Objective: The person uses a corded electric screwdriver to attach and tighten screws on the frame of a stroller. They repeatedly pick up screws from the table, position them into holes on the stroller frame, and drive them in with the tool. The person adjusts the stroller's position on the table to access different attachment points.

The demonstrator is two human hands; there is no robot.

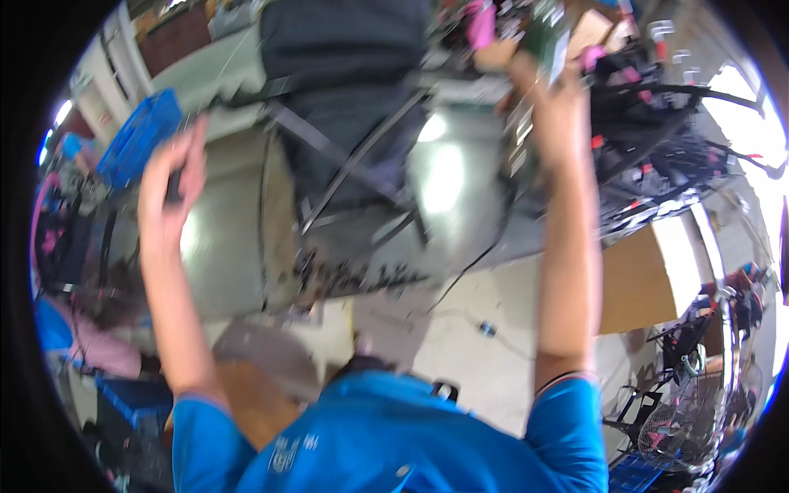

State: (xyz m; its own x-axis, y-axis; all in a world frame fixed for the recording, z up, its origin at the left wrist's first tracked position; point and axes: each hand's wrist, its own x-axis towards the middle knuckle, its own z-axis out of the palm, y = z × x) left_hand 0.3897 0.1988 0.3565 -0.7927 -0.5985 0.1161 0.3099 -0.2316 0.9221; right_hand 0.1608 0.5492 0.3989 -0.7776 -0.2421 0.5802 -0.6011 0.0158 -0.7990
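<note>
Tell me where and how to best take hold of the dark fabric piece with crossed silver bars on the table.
I'd take the long silver bar slanting across the dark fabric piece, coming from above at the person's right: it looks slim and rigid, its upper end nearing the fabric's right edge. Blur leaves any hinge unclear.

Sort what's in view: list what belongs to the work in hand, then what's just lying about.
Apparently in the work:
- black fabric piece with crossed bars, on the metal table
- small black item in the left hand's grip
- dark green item at the right hand; blurred

Apparently lying about:
- blue crate
- brown box
- small blue item on the floor
</note>
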